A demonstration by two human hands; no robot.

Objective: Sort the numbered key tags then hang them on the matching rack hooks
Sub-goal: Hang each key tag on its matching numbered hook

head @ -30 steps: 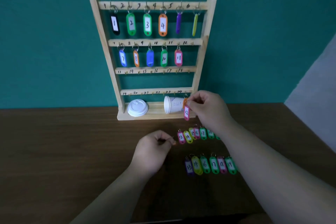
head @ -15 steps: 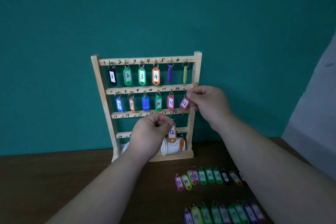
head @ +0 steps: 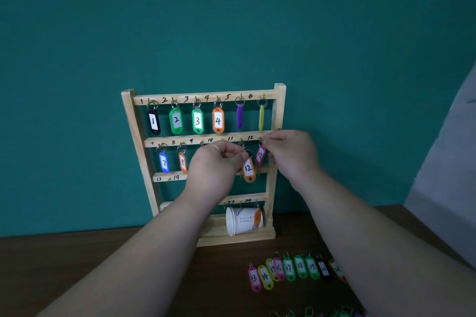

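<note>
The left forearm (head: 154,247) is showing bare from the picture's edge at 7 o'clock up to the wrist, and the right forearm (head: 373,234) is showing bare from 5 o'clock likewise. The left hand (head: 215,165) and the right hand (head: 291,154) are going uncovered, with rounded knuckles and short fingers.

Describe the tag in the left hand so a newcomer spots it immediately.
Find the wooden rack against the teal wall. Near its right post, second row, the left hand pinches the ring of the orange tag marked 12. Its neighbour in the right hand is a pink tag.
</note>
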